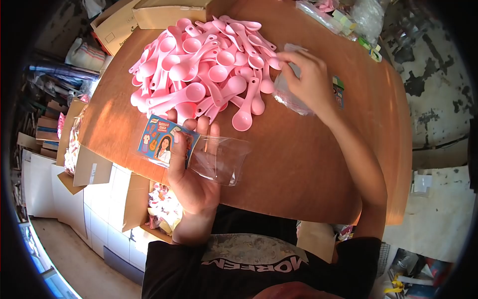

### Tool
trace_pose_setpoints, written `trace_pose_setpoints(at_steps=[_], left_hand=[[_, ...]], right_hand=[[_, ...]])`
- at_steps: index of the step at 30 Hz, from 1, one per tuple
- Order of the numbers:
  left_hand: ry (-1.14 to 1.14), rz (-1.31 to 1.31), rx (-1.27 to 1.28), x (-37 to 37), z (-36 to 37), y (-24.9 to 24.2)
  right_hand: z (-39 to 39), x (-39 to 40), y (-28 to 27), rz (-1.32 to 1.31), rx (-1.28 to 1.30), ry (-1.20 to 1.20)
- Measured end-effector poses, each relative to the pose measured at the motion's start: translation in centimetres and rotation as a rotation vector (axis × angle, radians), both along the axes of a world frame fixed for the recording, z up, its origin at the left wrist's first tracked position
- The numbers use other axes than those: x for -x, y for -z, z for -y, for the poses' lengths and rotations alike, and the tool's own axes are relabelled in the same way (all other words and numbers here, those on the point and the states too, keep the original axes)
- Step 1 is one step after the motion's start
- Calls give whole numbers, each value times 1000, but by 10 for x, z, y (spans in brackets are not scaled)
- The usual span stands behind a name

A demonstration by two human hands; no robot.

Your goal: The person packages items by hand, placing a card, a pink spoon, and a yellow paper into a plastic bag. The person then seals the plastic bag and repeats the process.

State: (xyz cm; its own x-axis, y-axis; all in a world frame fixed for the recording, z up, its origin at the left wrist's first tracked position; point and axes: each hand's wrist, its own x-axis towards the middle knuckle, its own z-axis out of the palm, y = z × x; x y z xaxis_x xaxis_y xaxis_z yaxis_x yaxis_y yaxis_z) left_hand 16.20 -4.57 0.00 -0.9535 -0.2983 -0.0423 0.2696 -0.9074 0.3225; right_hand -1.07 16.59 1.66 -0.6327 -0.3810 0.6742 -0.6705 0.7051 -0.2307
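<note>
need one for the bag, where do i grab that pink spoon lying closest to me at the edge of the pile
Probably by its handle, coming from the right with the right hand. The pink spoon lies with its bowl toward you and its thin handle running back up into the spoon pile; its right side is bare table.

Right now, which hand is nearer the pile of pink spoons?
Right. The right hand rests on a stack of clear bags, touching the pile of pink spoons. The left hand holds a printed bag just below it.

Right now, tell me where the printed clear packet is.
In the head view, the printed clear packet is in the left hand, just below the pink spoons.
</note>
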Motion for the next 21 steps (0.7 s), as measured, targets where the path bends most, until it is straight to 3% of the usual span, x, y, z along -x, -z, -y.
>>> trace_pose_setpoints(at_steps=[5, 7, 11, 13, 14, 15, 17, 21], left_hand=[[-13, 23, 46, 3, 6, 3], [-50, 51, 49, 4, 9, 5], [-84, 54, 63, 6, 13, 5], [-88, 74, 52, 8, 14, 7], [-78, 53, 11, 10, 15, 9], [-88, 64, 13, 11, 15, 10], [-70, 14, -21, 12, 15, 11], [-109, 21, 19, 12, 9, 6]], right_hand=[[3, 80, 15, 310, -99, 35], [9, 88, 10, 594, -184, 65], [9, 82, 5, 412, -155, 47], [12, 71, 3, 414, 303, -63], [10, 58, -1, 364, 373, -83], [11, 42, -6, 435, 538, -140], [17, -12, -36, 659, 555, -64], [7, -93, -51, 1251, 565, -168]])
